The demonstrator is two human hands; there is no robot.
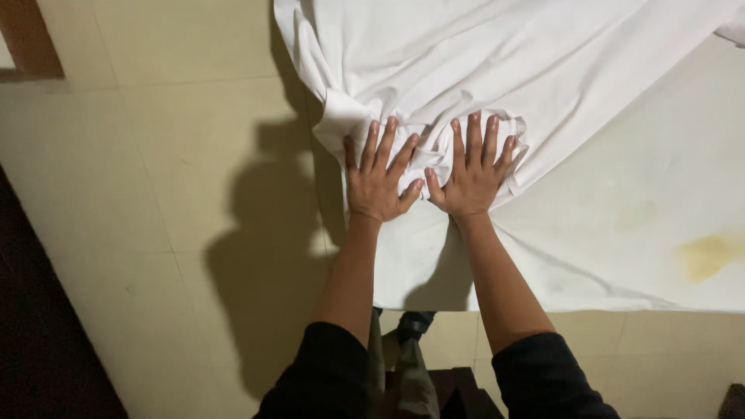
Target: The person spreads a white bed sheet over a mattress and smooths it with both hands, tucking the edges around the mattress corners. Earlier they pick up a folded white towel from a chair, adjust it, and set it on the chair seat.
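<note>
A white bedsheet (497,54) lies bunched and wrinkled over a pale mattress (636,217). My left hand (378,177) rests flat on the bunched cloth near the mattress's left edge, fingers spread. Beside it, thumbs almost touching, my right hand (471,172) presses flat on the same folds with fingers spread. Neither hand grips the cloth. Both forearms are bare, with dark sleeves pushed up near the elbows.
The mattress carries a yellowish stain (708,254) at the right. A beige tiled floor (155,194) spreads to the left, with my shadow on it. A dark strip (39,341) runs along the lower left. A brown frame corner (27,39) sits at top left.
</note>
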